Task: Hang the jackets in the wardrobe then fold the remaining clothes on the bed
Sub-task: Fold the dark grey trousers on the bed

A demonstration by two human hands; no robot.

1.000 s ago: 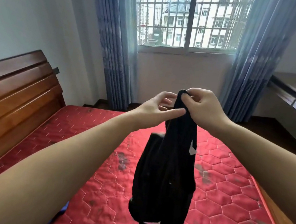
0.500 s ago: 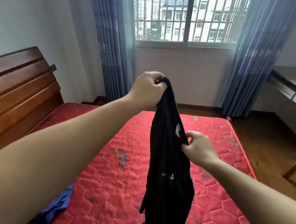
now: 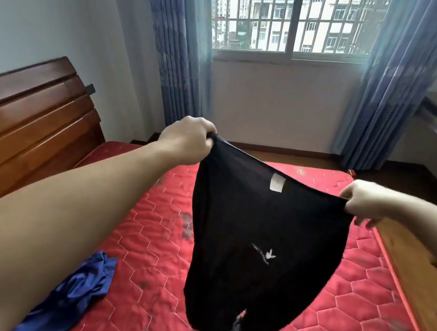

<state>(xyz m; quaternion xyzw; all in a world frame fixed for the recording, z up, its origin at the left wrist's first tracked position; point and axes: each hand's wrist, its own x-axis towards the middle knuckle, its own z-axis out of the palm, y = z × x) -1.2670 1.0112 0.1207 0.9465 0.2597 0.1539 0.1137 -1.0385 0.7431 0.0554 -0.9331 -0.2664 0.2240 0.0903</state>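
A black garment (image 3: 267,229) is held up in the middle of the frame, spread by its top edge above the red mattress (image 3: 361,300). The left hand (image 3: 187,138), just above centre, is closed in a fist round one corner of that edge; the right hand (image 3: 362,199), at centre right, pinches the other corner, with its lower fingers loosely curled beneath. The cloth hangs free between the two grips, a white label showing near the top edge and a small white logo lower down, and its bottom end appears to hang just above the mattress, or to brush it; which cannot be told. A blue garment (image 3: 73,294) lies crumpled on the mattress at the lower left. The folding step is judged to be in hand, the piece being opened out and squared. For the next move, the garment would need to be lowered flat onto the mattress with both corners kept apart and level, so that it can be smoothed and folded without bunching
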